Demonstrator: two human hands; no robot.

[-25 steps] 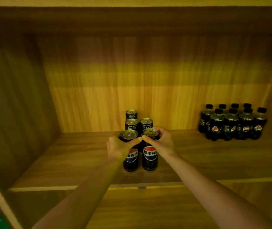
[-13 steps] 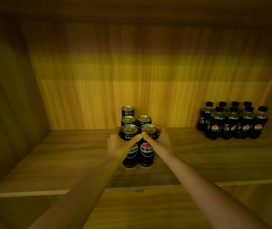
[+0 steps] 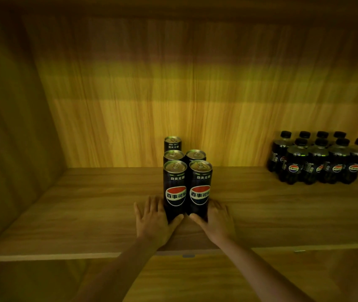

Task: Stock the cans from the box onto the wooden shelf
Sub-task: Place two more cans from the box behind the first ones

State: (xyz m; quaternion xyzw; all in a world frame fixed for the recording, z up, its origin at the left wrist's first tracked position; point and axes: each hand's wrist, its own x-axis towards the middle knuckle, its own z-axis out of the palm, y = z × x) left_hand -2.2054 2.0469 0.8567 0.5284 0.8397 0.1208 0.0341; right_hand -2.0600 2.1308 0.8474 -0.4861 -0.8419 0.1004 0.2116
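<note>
Five black cola cans stand upright on the wooden shelf point(image 3: 86, 216), directly ahead of both hands. The front left can point(image 3: 174, 190) and the front right can point(image 3: 200, 189) stand side by side, touching or nearly so, each showing a red, white and blue emblem with Chinese lettering. Behind them, farther from the hands, come a middle left can point(image 3: 173, 155) and a middle right can point(image 3: 195, 154), and behind the left column a single rear can point(image 3: 172, 143) near the back panel.

The left hand point(image 3: 152, 221) lies flat on the shelf board, palm down and fingers spread, just left of the front left can; its thumb reaches under the front of that can's base and touches it. The right hand point(image 3: 218, 221) mirrors it, palm down and open on the board just right of the front right can, its thumb against the foot of that can. Neither hand is wrapped around anything; both are released, bracketing the two front cans at their bases.

Well to the right of the right hand, at the back of the same shelf, a cluster of small black cola bottles point(image 3: 319, 159) with black caps stands in two rows.
</note>
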